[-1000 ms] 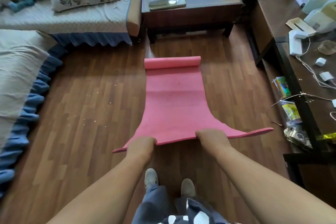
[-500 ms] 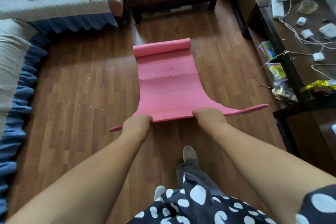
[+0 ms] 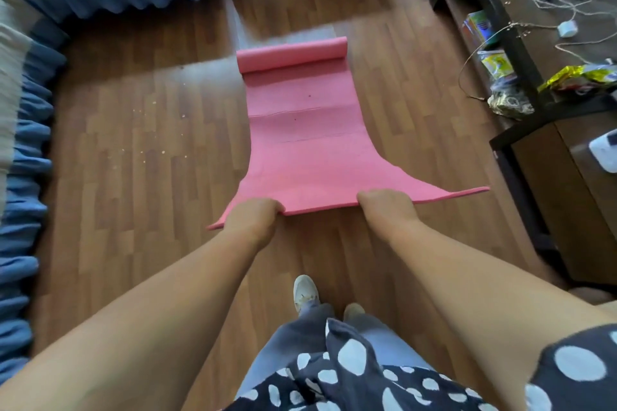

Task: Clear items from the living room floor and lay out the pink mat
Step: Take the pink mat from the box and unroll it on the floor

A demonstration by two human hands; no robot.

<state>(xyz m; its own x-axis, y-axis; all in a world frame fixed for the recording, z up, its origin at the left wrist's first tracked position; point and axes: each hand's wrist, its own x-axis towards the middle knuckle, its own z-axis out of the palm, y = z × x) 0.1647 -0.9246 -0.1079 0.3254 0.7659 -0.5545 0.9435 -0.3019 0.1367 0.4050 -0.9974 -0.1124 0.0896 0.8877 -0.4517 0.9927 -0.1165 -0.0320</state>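
Head view: the left hand (image 3: 254, 217) and right hand (image 3: 387, 208) each grip the near edge of the pink foam mat (image 3: 303, 140), raised off the brown wood-plank floor (image 3: 140, 150); beyond the hands its far end lies rolled.

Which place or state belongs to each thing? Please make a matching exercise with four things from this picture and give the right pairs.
Things:
1. pink mat
2. left hand
3. crumbs
4. yellow foil wrapper

Places or states:
A. scattered on the bare floor, left of the mat
B. lying on the dark cabinet at the right
C. partly unrolled, far end rolled up
D. gripping the mat's near edge, like the right hand

Pairs: 1-C, 2-D, 3-A, 4-B
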